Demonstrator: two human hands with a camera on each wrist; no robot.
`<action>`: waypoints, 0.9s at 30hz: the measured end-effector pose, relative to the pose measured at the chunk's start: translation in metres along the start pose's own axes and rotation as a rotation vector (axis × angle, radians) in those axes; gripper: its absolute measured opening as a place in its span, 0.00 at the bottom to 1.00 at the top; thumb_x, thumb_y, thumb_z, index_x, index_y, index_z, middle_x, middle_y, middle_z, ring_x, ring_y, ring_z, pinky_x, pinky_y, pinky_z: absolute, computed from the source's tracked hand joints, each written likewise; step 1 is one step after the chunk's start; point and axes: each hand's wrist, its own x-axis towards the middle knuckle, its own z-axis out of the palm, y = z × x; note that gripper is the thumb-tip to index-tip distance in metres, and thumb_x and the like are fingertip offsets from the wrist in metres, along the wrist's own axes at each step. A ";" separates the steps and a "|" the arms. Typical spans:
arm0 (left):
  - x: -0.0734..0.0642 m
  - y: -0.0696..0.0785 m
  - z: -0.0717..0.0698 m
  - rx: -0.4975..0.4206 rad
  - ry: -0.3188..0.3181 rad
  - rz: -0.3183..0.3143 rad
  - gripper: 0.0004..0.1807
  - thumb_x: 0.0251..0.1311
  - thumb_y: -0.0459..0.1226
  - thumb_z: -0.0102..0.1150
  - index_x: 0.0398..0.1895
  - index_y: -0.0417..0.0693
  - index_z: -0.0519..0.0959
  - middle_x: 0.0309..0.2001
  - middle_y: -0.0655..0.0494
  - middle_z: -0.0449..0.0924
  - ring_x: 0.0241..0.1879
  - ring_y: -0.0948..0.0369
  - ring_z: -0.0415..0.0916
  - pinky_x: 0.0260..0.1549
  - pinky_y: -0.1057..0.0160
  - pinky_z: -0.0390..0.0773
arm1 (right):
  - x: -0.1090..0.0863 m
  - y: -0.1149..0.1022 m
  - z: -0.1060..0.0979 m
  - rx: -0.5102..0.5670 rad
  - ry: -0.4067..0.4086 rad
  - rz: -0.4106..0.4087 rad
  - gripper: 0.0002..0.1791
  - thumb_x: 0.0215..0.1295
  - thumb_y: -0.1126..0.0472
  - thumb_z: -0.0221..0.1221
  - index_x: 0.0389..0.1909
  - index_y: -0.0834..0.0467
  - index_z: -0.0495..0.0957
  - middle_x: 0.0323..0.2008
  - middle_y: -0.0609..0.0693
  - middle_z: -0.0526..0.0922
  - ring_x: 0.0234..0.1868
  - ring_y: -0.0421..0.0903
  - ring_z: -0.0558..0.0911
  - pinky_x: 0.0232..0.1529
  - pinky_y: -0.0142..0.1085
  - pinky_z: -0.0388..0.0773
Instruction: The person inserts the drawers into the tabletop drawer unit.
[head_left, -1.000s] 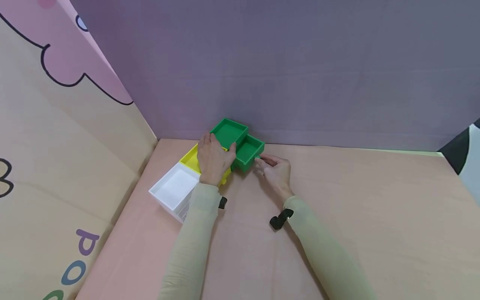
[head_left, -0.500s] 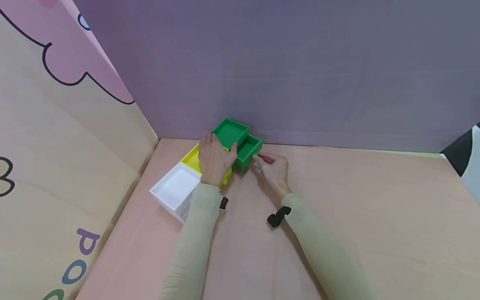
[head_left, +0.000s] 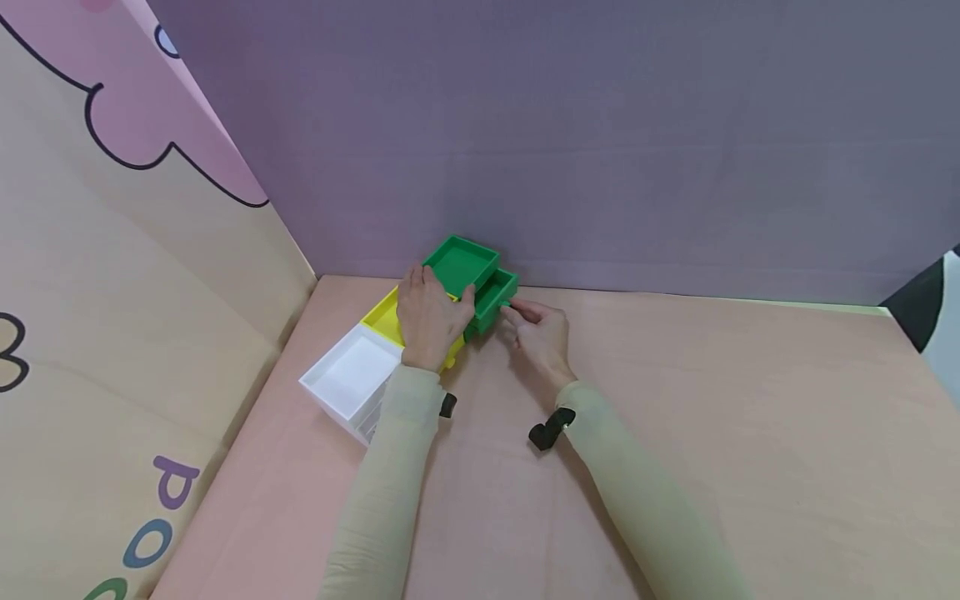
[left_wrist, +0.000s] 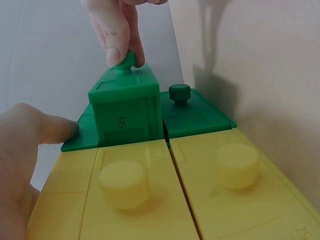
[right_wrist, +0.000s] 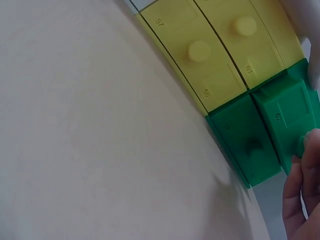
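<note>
A row of small drawer cabinets, white (head_left: 351, 379), yellow (head_left: 383, 320) and green (head_left: 460, 265), stands against the back wall. My left hand (head_left: 429, 321) lies over the yellow cabinet, fingers extended toward the green one. Its thumb (left_wrist: 59, 128) touches the green cabinet's upper edge in the left wrist view. My right hand (head_left: 542, 337) pinches the round knob (left_wrist: 125, 61) of the upper green drawer (left_wrist: 127, 112), which sticks partly out. Below it, the lower green drawer (right_wrist: 243, 140) sits flush. The yellow drawers (right_wrist: 192, 57) are closed, with round knobs.
Pink cloth (head_left: 675, 433) covers the tabletop. A purple-grey wall (head_left: 600, 150) rises directly behind the cabinets, and a printed cream panel (head_left: 150, 292) stands at the left. Black wrist cameras sit on both sleeves.
The upper green drawer has slid further into its cabinet, with my right hand moving left and slightly away from me along with it. My left hand has stayed in place.
</note>
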 end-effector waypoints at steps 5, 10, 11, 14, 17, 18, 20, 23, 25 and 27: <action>0.000 0.000 0.000 -0.015 0.002 -0.003 0.48 0.74 0.61 0.49 0.77 0.27 0.65 0.78 0.33 0.66 0.81 0.43 0.61 0.84 0.51 0.54 | 0.001 -0.001 0.002 -0.027 -0.016 0.003 0.15 0.71 0.62 0.69 0.57 0.58 0.89 0.48 0.63 0.91 0.14 0.43 0.80 0.17 0.27 0.75; 0.001 0.000 0.000 -0.021 0.005 -0.002 0.48 0.74 0.61 0.50 0.77 0.27 0.65 0.78 0.33 0.66 0.81 0.43 0.61 0.84 0.51 0.55 | 0.002 -0.002 0.004 -0.060 -0.028 0.002 0.16 0.72 0.60 0.68 0.58 0.56 0.89 0.49 0.58 0.93 0.15 0.47 0.81 0.18 0.26 0.74; 0.001 0.000 0.000 -0.021 0.006 -0.001 0.48 0.74 0.61 0.50 0.77 0.27 0.65 0.78 0.33 0.67 0.81 0.43 0.61 0.84 0.51 0.55 | 0.003 -0.001 0.005 -0.065 -0.029 0.004 0.16 0.73 0.60 0.68 0.58 0.56 0.88 0.49 0.57 0.93 0.15 0.46 0.81 0.18 0.26 0.74; 0.002 0.000 0.001 -0.018 0.005 -0.001 0.48 0.74 0.61 0.50 0.77 0.27 0.65 0.78 0.33 0.66 0.81 0.43 0.61 0.84 0.51 0.55 | 0.004 -0.001 0.008 -0.077 -0.032 0.009 0.17 0.74 0.59 0.67 0.60 0.57 0.87 0.50 0.56 0.92 0.14 0.41 0.80 0.18 0.26 0.72; 0.002 -0.001 0.002 -0.006 0.014 0.005 0.48 0.74 0.61 0.50 0.77 0.27 0.65 0.77 0.33 0.68 0.80 0.43 0.62 0.84 0.51 0.56 | 0.004 -0.002 0.011 -0.080 -0.031 0.003 0.17 0.74 0.59 0.66 0.61 0.59 0.87 0.50 0.58 0.92 0.13 0.37 0.78 0.18 0.25 0.72; 0.002 -0.001 0.002 -0.003 0.016 0.006 0.48 0.74 0.61 0.50 0.76 0.27 0.66 0.77 0.33 0.68 0.80 0.43 0.62 0.84 0.51 0.56 | 0.003 -0.002 0.011 -0.079 -0.032 0.002 0.18 0.74 0.60 0.66 0.61 0.59 0.86 0.50 0.59 0.92 0.13 0.37 0.78 0.18 0.25 0.72; 0.002 -0.002 0.002 0.003 0.018 0.008 0.48 0.74 0.61 0.50 0.76 0.27 0.66 0.77 0.34 0.69 0.80 0.44 0.63 0.83 0.51 0.56 | 0.003 -0.003 0.012 -0.078 -0.036 0.005 0.18 0.75 0.60 0.66 0.61 0.59 0.86 0.51 0.58 0.92 0.13 0.36 0.77 0.17 0.25 0.71; 0.002 -0.001 0.003 -0.003 0.015 0.004 0.48 0.74 0.61 0.50 0.76 0.27 0.66 0.77 0.34 0.68 0.80 0.44 0.62 0.84 0.51 0.56 | 0.003 -0.002 0.013 -0.077 -0.040 0.013 0.18 0.75 0.59 0.65 0.62 0.58 0.86 0.52 0.58 0.91 0.13 0.36 0.77 0.17 0.25 0.70; 0.002 -0.001 0.003 -0.008 0.012 0.002 0.48 0.74 0.61 0.50 0.77 0.27 0.65 0.77 0.34 0.68 0.81 0.44 0.61 0.84 0.52 0.55 | 0.004 -0.001 0.013 -0.077 -0.039 0.020 0.18 0.75 0.59 0.65 0.62 0.57 0.86 0.53 0.57 0.91 0.13 0.37 0.77 0.18 0.25 0.70; 0.002 0.000 0.002 -0.012 0.012 0.002 0.48 0.74 0.61 0.50 0.77 0.27 0.65 0.78 0.34 0.67 0.81 0.44 0.61 0.84 0.52 0.55 | 0.005 -0.001 0.014 -0.072 -0.035 0.021 0.18 0.75 0.59 0.65 0.62 0.57 0.86 0.53 0.57 0.91 0.13 0.37 0.78 0.17 0.25 0.70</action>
